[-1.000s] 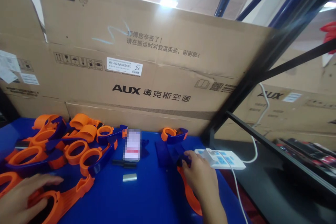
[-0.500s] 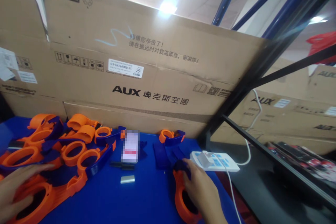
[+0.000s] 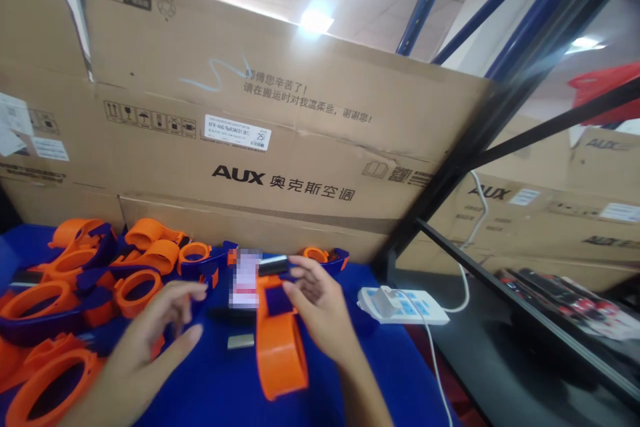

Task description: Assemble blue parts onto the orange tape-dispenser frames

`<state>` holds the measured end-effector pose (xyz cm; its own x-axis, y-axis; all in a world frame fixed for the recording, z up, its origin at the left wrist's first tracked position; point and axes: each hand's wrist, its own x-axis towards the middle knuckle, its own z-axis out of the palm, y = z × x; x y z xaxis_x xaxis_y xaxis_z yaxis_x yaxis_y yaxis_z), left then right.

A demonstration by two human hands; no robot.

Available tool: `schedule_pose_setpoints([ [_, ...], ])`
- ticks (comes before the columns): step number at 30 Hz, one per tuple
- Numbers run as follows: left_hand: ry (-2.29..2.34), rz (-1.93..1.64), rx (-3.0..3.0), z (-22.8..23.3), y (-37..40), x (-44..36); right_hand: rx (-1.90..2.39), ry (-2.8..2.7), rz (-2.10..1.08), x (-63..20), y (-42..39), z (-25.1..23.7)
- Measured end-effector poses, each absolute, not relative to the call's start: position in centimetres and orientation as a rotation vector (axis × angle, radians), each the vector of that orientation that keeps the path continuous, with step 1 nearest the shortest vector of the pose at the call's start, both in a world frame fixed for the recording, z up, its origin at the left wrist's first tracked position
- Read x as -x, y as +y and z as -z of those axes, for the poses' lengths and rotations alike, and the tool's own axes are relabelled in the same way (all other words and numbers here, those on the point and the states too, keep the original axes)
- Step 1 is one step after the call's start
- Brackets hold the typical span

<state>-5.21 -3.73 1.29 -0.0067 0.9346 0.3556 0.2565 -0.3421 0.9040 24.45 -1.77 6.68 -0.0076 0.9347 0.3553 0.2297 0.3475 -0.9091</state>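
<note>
Behind everything we see a big cardboard box (image 3: 280,153), and in front of it the blue tabletop (image 3: 215,393). On our left the tabletop carries a crowd of orange rings (image 3: 137,293) and blue holders (image 3: 45,323), some overlapping.

Our left hand (image 3: 155,340) is open and seems empty, thumb spread from curled fingers, just beside those rings. Our right hand (image 3: 317,307) grips the orange piece (image 3: 283,353) by its upper side between thumb and fingers, with the broad curved band hanging below, in front of us near the middle of the tabletop.

We judge this piece light and stiff, probably moulded plastic: the band should flex a little under a squeeze, and its smooth face may slide under dry fingertips. The narrower upper part looks the surest hold; we would steady the band by its edges rather than press it flat. At the top sits a black-and-silver strip (image 3: 273,265); we cannot tell whether it is fixed on, so we would treat that edge gently.
</note>
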Motion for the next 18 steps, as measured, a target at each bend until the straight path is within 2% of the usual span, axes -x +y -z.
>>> schedule_pose_setpoints([
  [3, 1.051, -1.312, -1.396, -2.4, -0.2, -0.7, 0.897, -1.468, -0.915, -20.7, 0.6, -4.6],
  [6, 0.871, -1.327, -1.185, -2.6, 2.2, -4.1, 0.884, -1.391, -0.858, -19.5, 1.5, -1.7],
  [10, 0.765, -1.298, -1.164, -1.7, 2.9, -4.7, 1.002, -1.516, -0.614, -20.3, 1.2, 0.3],
  [18, 0.797, -1.249, -1.074, -0.1, 1.7, -4.1, 1.155, -1.840, -0.225, -21.6, 0.5, 0.0],
])
